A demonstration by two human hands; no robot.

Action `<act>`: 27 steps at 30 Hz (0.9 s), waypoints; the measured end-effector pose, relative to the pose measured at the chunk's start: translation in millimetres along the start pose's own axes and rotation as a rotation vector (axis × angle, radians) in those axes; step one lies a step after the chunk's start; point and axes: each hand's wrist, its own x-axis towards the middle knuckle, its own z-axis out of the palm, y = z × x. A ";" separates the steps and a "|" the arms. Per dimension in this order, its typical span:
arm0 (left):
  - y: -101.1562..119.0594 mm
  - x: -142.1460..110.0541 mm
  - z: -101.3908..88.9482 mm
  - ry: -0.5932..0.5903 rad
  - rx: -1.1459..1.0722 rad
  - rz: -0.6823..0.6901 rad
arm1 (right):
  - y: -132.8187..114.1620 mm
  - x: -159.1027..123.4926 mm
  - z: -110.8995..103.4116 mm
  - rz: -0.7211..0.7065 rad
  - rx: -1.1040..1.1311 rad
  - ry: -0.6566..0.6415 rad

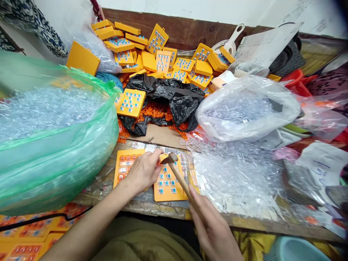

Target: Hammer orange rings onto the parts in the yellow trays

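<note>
My right hand (213, 223) is wrapped round the wooden handle of a small hammer (181, 181). The hammer's metal head hovers over or rests on the top of a yellow board (170, 195); I cannot tell which. Rows of small blue-and-clear pieces are set in this board. My left hand (144, 168) is closed in a pinch at the board's upper left corner, beside the hammer head. What its fingertips hold is hidden. Partly under my left hand lies a second yellow board (119, 163), with orange rings and clear pieces in rows.
A green bag (92, 148) of clear plastic pieces bulges at left. Behind the boards, a black bag (185, 108) holds orange rings. Yellow boards (149, 61) are heaped against the wall. At right are a white bag (206, 119) and loose clear strips (231, 177).
</note>
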 end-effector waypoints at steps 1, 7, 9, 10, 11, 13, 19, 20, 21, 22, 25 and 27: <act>-1.7 0.1 0.6 0.006 -0.026 -0.012 | -0.4 0.3 0.6 -0.006 0.003 0.012; -7.5 0.8 4.2 0.018 -0.116 -0.039 | -0.8 2.6 0.9 -0.013 -0.046 -0.004; -8.4 -0.6 6.0 0.024 -0.121 -0.046 | 0.2 3.2 2.1 0.002 -0.054 -0.058; -9.2 -1.3 6.5 0.027 -0.126 -0.047 | 0.7 3.3 3.2 0.011 -0.038 -0.046; -10.2 -1.6 6.2 0.030 -0.131 -0.046 | 1.4 3.4 4.6 0.022 -0.015 -0.010; -13.0 1.2 2.1 0.022 -0.148 -0.042 | 3.2 3.9 8.2 0.069 0.027 0.101; -17.7 60.2 -26.1 0.112 0.057 -0.042 | 11.2 17.9 23.9 0.553 0.272 0.260; -17.8 75.0 -27.4 0.118 0.104 -0.049 | 11.4 21.7 26.8 0.612 0.342 0.255; -17.9 89.3 -26.6 0.108 0.135 -0.056 | 11.2 25.2 29.5 0.656 0.401 0.252; -18.2 102.4 -23.8 0.089 0.154 -0.058 | 10.5 28.3 31.8 0.687 0.443 0.255; -20.7 131.7 -8.0 0.046 0.196 -0.064 | 7.9 33.6 35.3 0.723 0.487 0.277; -23.3 143.0 2.7 0.056 0.221 -0.080 | 6.6 34.4 35.3 0.727 0.496 0.285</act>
